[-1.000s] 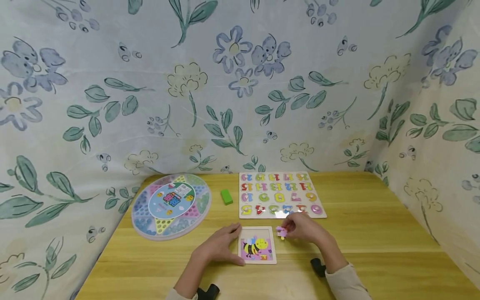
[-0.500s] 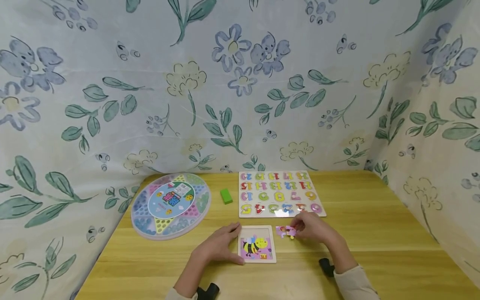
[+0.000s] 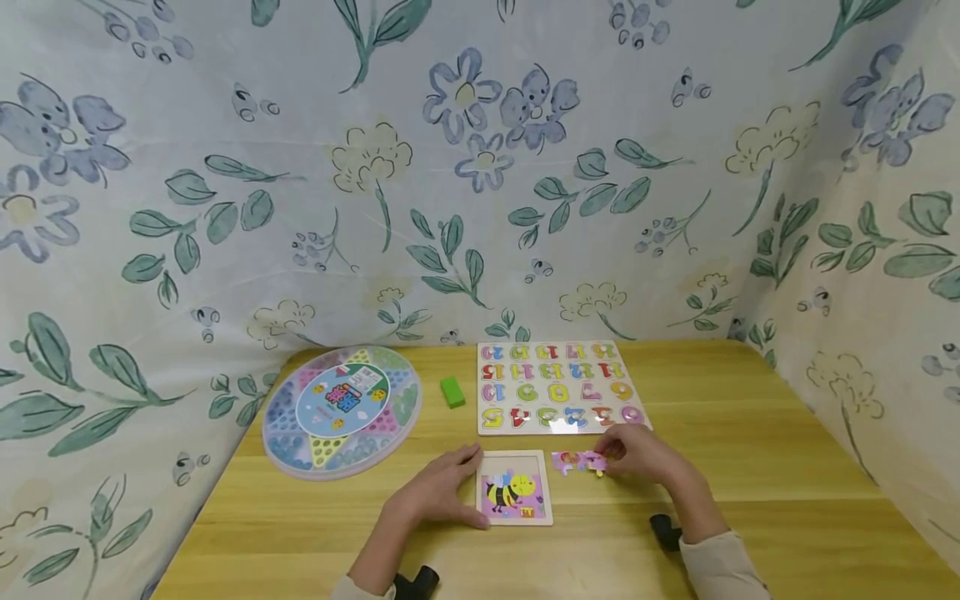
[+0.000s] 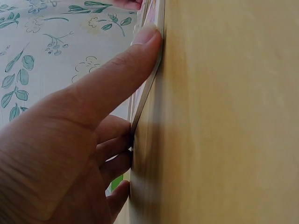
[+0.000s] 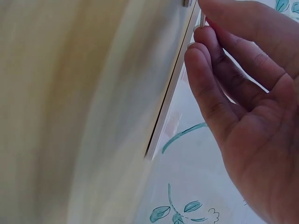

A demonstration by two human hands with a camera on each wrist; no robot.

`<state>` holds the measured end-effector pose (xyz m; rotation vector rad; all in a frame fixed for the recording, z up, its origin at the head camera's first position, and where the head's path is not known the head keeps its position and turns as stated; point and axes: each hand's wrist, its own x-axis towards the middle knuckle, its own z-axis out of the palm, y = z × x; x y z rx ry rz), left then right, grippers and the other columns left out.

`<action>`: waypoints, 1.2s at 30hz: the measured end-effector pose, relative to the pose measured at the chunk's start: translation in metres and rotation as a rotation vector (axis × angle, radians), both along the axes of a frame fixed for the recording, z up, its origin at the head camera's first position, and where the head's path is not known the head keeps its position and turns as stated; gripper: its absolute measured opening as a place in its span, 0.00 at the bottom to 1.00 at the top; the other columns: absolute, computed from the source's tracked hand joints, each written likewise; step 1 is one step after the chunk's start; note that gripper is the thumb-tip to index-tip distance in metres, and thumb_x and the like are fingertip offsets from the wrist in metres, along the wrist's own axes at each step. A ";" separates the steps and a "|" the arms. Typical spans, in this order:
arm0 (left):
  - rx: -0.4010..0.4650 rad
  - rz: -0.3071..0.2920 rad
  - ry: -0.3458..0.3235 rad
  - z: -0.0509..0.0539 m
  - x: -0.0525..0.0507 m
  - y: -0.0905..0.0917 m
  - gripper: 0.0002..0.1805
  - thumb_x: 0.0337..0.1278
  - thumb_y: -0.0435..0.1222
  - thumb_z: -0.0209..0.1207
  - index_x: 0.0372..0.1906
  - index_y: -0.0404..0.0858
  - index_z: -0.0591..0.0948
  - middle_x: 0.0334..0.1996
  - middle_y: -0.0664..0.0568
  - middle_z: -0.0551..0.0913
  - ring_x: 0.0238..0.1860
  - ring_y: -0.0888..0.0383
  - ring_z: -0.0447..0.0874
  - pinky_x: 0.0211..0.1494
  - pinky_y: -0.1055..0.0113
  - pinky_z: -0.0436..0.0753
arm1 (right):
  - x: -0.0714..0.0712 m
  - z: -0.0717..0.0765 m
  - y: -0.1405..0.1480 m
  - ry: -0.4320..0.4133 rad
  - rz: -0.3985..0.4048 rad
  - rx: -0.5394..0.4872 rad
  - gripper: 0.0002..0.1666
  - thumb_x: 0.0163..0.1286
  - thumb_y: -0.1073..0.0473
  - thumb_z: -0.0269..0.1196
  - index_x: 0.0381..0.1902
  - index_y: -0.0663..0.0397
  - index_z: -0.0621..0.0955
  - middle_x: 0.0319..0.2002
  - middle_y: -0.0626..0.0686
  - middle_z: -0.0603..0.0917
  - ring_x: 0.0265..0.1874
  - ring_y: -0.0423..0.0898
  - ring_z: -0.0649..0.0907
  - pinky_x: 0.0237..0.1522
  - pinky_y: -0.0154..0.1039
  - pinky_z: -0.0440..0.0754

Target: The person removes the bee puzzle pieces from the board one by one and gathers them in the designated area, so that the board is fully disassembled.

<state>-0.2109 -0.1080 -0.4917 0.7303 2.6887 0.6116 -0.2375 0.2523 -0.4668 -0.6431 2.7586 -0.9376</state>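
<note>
A square bee jigsaw puzzle (image 3: 511, 492) in a pale wooden frame lies on the table. My left hand (image 3: 437, 490) holds its left side, thumb at the near corner and fingertips at the far corner; the left wrist view shows the thumb (image 4: 147, 39) against the frame's edge. Right of the frame, small pink jigsaw pieces (image 3: 566, 461) lie in a short row. At the row's right end my right hand (image 3: 637, 457) pinches a pink jigsaw piece (image 3: 597, 463) between thumb and fingers. In the right wrist view only a thin edge of it shows.
Behind the hands lies a number puzzle board (image 3: 555, 389), close to the right hand. A green block (image 3: 452, 392) sits to its left. Farther left is a round Chinese checkers board (image 3: 341, 414). A floral cloth (image 3: 450, 208) hangs along the table's back edge (image 3: 705, 343).
My right hand has moved to the right, and the row of pink jigsaw pieces now reaches farther right. My left hand and the bee puzzle have stayed in place.
</note>
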 end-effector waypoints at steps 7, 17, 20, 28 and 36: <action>-0.006 -0.003 0.005 -0.001 -0.001 0.000 0.61 0.37 0.67 0.67 0.76 0.42 0.59 0.77 0.51 0.55 0.77 0.47 0.55 0.77 0.50 0.61 | -0.001 0.000 0.007 -0.024 -0.036 0.025 0.11 0.51 0.69 0.72 0.35 0.61 0.84 0.32 0.49 0.84 0.32 0.42 0.80 0.34 0.32 0.79; -0.014 -0.007 0.013 0.001 -0.001 0.000 0.60 0.38 0.67 0.67 0.76 0.42 0.58 0.78 0.51 0.55 0.77 0.47 0.54 0.77 0.50 0.61 | -0.003 -0.001 0.013 -0.093 -0.110 0.048 0.12 0.52 0.68 0.72 0.36 0.59 0.84 0.32 0.48 0.84 0.34 0.43 0.79 0.37 0.37 0.80; -0.012 -0.005 0.005 0.001 -0.001 0.000 0.60 0.38 0.67 0.67 0.76 0.42 0.58 0.78 0.51 0.55 0.77 0.47 0.54 0.77 0.50 0.60 | -0.004 -0.001 0.016 -0.099 -0.115 0.049 0.11 0.52 0.68 0.72 0.35 0.59 0.85 0.32 0.49 0.83 0.33 0.43 0.78 0.36 0.37 0.79; -0.007 -0.002 0.000 0.000 -0.001 0.000 0.60 0.38 0.67 0.67 0.76 0.42 0.59 0.77 0.51 0.55 0.77 0.48 0.54 0.77 0.50 0.60 | -0.004 -0.002 0.017 -0.139 -0.128 0.032 0.10 0.53 0.70 0.71 0.35 0.60 0.85 0.31 0.50 0.84 0.32 0.44 0.77 0.34 0.36 0.78; -0.006 0.000 0.002 0.001 -0.001 0.001 0.60 0.38 0.66 0.67 0.76 0.42 0.59 0.77 0.50 0.55 0.77 0.47 0.54 0.77 0.50 0.60 | -0.004 -0.003 0.014 -0.133 -0.133 0.050 0.11 0.52 0.71 0.71 0.35 0.59 0.84 0.30 0.49 0.82 0.32 0.44 0.76 0.34 0.36 0.77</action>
